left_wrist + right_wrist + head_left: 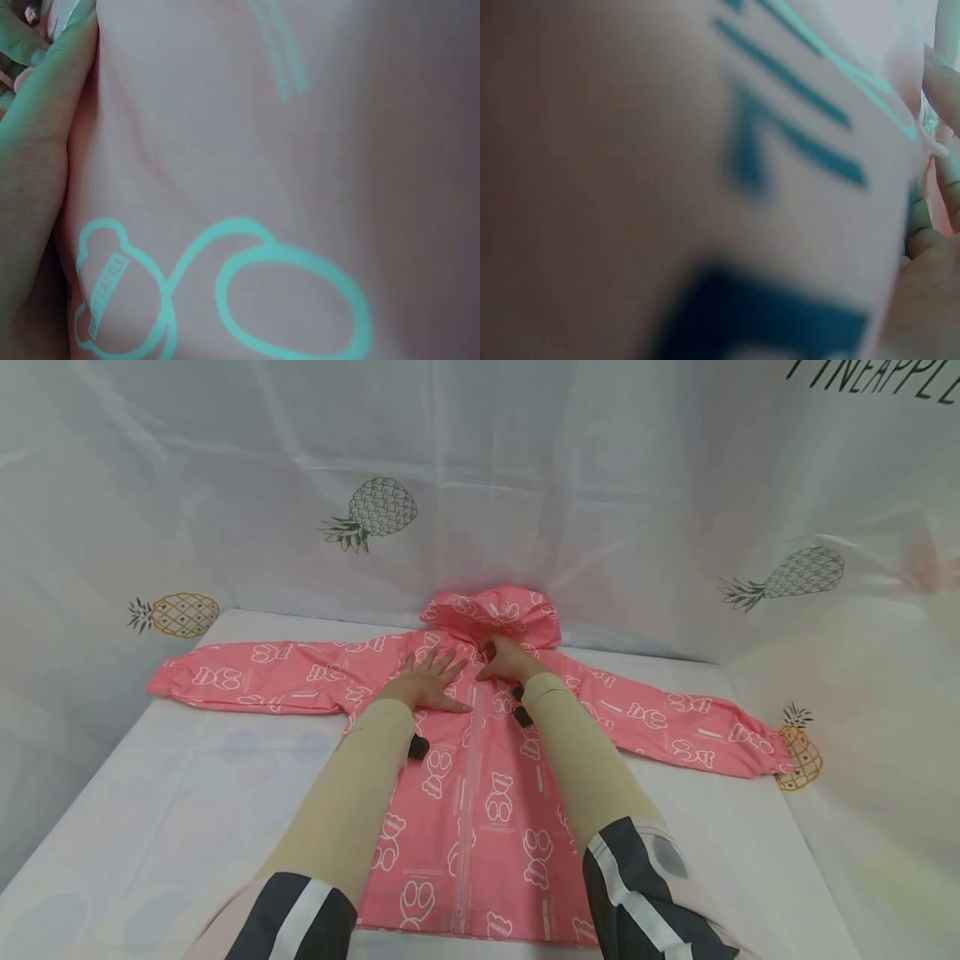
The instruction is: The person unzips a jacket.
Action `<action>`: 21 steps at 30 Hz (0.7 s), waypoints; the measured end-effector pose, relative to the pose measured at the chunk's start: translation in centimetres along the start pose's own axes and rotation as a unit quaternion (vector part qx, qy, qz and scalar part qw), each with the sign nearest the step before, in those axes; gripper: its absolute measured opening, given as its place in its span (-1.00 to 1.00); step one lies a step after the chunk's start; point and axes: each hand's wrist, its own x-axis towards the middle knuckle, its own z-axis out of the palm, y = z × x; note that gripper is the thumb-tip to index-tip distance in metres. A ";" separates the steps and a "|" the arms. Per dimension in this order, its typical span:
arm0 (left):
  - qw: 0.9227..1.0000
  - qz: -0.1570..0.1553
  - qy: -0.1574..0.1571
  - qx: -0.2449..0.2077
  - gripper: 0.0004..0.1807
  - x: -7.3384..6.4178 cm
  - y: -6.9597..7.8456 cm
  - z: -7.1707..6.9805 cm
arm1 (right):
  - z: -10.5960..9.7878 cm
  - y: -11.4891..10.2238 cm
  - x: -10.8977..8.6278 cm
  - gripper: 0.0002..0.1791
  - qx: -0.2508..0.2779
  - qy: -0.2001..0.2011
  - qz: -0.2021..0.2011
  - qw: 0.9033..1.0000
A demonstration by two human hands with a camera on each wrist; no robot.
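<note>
One pink hooded jacket (498, 868) lies spread on a white desk (750, 843), sleeves (667, 727) stretched to both sides, a zip (467, 810) running down its front. The hood (498, 610) lies at the far edge, beside a hanging sheet (615, 527) printed with pineapples (382, 506). The left hand (426, 683) rests on the jacket beside the zip, its grip wide, fingers (443, 662) spread. The right hand (512, 662) is at the collar (471, 653), just below the hood, its grip narrow; it seems to pinch the cloth there, though the right wrist view is too blurred to be certain.

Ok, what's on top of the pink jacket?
Left hand, spread, and right hand, near the hood, with beige sleeves crossing the jacket; cloth beneath them is hidden.
</note>
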 end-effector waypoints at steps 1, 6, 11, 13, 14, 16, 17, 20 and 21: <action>1.000 -0.002 -0.002 0.004 0.13 0.2 -0.1 0.1 | 0.0 0.0 0.0 -0.47 -0.002 -0.001 -0.001 1.000; 1.000 -0.005 -0.007 0.011 0.16 1.5 -0.9 0.8 | -0.1 -0.1 -0.1 -0.53 -0.003 -0.009 0.001 1.000; 1.000 -0.006 -0.008 0.007 0.16 2.2 -1.3 1.1 | -0.2 -0.1 -0.1 -0.60 -0.008 -0.022 -0.004 1.000; 1.000 -0.007 -0.007 0.006 0.16 2.2 -1.3 1.1 | -0.2 -0.1 -0.1 -0.66 -0.021 -0.025 -0.008 0.999; 1.000 -0.008 -0.008 0.006 0.16 2.2 -1.3 1.1 | -0.2 -0.1 -0.1 -0.70 -0.027 -0.027 -0.009 0.999; 1.000 -0.009 -0.008 0.006 0.16 2.1 -1.2 1.0 | -0.2 -0.1 -0.1 -0.76 -0.035 -0.033 -0.011 0.999; 1.000 -0.009 -0.008 0.006 0.17 2.1 -1.2 1.0 | -0.2 -0.1 0.0 -0.78 -0.037 -0.037 -0.010 0.999; 1.000 -0.011 -0.008 0.005 0.16 2.0 -1.1 0.9 | -0.3 -0.2 -0.1 -0.83 -0.045 -0.048 -0.013 0.998; 1.000 -0.010 -0.008 0.005 0.17 2.0 -1.2 1.0 | -0.3 -0.1 -0.1 -0.83 -0.049 -0.051 -0.017 0.997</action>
